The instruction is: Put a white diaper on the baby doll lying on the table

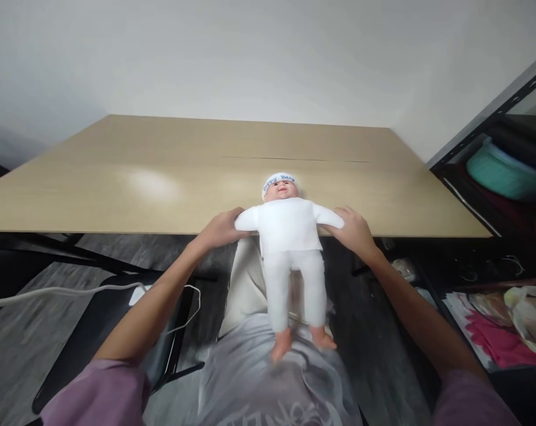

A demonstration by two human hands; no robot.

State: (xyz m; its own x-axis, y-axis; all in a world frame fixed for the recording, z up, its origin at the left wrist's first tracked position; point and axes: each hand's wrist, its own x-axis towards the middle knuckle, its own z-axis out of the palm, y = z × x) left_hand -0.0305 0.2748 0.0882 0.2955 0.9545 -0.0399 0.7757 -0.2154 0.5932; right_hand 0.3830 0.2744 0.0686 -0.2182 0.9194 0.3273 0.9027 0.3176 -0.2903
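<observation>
A baby doll [290, 228] in a white top and white trousers lies face up over the front edge of the wooden table [197, 165]. Its head, in a white hat with blue lettering, is toward the table, and its bare feet hang down over my lap. My left hand [222, 229] is closed around the end of the doll's sleeved arm on the left. On the other side, my right hand [353, 232] grips the opposite arm's end. Both doll arms are stretched out sideways. My thumbs and fingertips are partly hidden.
At the left stands a black chair [99, 337] with a white cable [64, 291] across it. A dark shelf at the right holds a teal container [507, 171], a pink cloth [501, 340] and plastic bags [532, 319]. Behind the table rises a white wall [259, 59].
</observation>
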